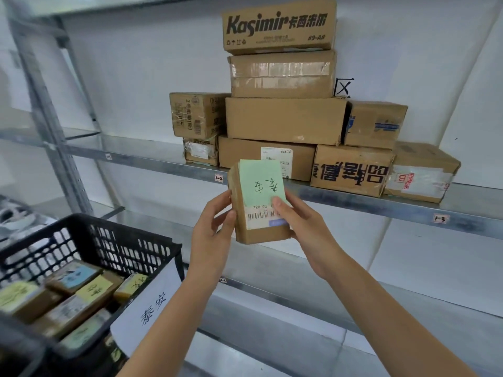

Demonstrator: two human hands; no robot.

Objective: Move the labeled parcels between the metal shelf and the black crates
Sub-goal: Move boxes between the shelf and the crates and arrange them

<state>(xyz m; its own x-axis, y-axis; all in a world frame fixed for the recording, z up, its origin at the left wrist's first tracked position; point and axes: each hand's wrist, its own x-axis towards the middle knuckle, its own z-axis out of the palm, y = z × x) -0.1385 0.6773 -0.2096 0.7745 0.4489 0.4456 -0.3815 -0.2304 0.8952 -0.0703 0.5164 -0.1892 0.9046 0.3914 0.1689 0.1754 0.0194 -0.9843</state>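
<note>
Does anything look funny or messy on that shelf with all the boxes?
Yes. The brown box with big black writing on the metal shelf sits upside down: its characters are flipped. In the tall stack, the Kasimir box on top sits slightly crooked, and the taped box under it looks wrinkled.

Parcel storeroom, courier-depot type. Bare metal shelf [353,198] carries numbered slot tags [219,177] on front edge; taped cardboard cartons [283,121] with shipping labels stacked on shelf. Left of and below shelf: black crate [109,240], handwritten paper sign [148,303] on side, small labelled parcels [81,295] inside.
</note>
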